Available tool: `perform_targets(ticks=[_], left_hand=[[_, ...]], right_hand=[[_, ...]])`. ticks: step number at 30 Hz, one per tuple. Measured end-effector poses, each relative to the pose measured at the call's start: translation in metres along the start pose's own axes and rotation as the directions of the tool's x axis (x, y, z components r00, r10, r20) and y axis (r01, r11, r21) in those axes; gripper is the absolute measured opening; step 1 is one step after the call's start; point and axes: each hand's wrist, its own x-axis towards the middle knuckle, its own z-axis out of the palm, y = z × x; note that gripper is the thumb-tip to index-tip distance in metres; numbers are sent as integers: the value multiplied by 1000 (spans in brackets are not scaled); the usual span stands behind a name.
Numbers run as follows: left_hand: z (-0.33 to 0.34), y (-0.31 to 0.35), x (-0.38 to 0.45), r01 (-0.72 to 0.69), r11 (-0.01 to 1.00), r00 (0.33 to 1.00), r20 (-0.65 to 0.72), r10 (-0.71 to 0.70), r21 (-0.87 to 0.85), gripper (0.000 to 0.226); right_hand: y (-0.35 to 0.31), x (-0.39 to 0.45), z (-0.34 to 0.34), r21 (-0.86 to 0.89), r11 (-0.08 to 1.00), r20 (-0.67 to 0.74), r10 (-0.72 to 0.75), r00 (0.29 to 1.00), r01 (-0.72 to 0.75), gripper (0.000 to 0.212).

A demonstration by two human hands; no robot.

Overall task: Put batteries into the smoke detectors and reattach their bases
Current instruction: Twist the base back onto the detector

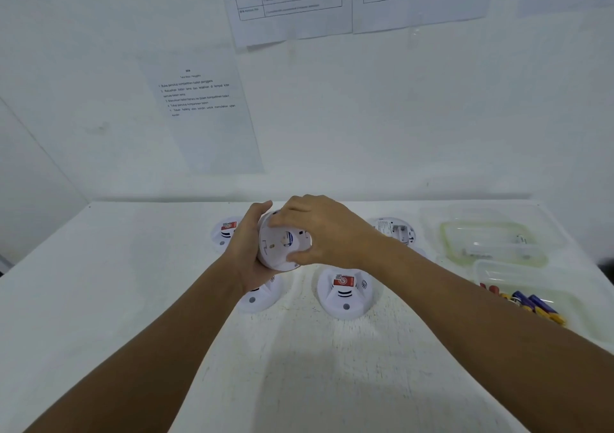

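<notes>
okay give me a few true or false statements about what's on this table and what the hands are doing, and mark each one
1. Both hands grip one smoke detector above the table. True.
2. The left hand rests flat on the table. False: it holds the detector's side.
3. Loose batteries lie in a clear container at the right. True.
4. The detector with a red label near the right hand lies inside a container. False: it sits on the bare table.

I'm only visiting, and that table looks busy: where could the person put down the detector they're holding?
The bare left part of the table, left of the detectors, is free, as is the near strip in front of the front detector. It is crowded at the back row and on the right, where the battery container and clear container sit.
</notes>
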Motion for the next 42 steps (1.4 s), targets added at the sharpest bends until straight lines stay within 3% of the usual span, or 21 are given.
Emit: perform_targets(ticks=[5, 12, 17, 23, 28, 31, 34, 38, 40, 42], left_hand=[[-2, 2, 2, -2, 1000, 1000, 11, 2, -5, 52], [5, 4, -2, 8, 1000, 1000, -18, -9, -20, 39], [6, 6, -1, -3, 1000, 1000, -28, 3, -6, 42], [4, 5, -2, -4, 1000, 999, -37, 5, 11, 38], [1, 4, 3, -68, 998, 994, -87, 68, 3, 41], [9, 4, 8, -159, 987, 974, -160, 161, 24, 41], [17, 2, 8, -205, 963, 933, -262, 246, 173, 29], [7, 1, 18, -205, 939, 898, -330, 292, 276, 24], [-1, 2, 24, -186, 915, 901, -309, 304, 359, 34], [-7, 3, 27, -179, 880, 910, -265, 318, 440, 30]], right_hand=[[1, -3, 1, 31, 999, -35, 36, 999, -35, 62], [1, -3, 5, 49, 995, -107, 94, 990, -89, 68], [-2, -4, 8, 118, 983, -162, 161, 974, -143, 68], [-2, -6, 12, 168, 970, -125, 196, 972, -174, 67], [0, -11, 17, 313, 917, -70, 282, 957, -247, 59], [-5, -12, 17, 541, 739, 17, 468, 884, -402, 48], [-5, -7, 19, 661, 545, 97, 619, 779, -515, 43], [9, -5, 23, 781, 310, 168, 731, 661, -542, 33], [17, -7, 22, 818, 212, 218, 745, 630, -535, 31], [22, -8, 21, 834, 167, 244, 743, 623, -526, 30]])
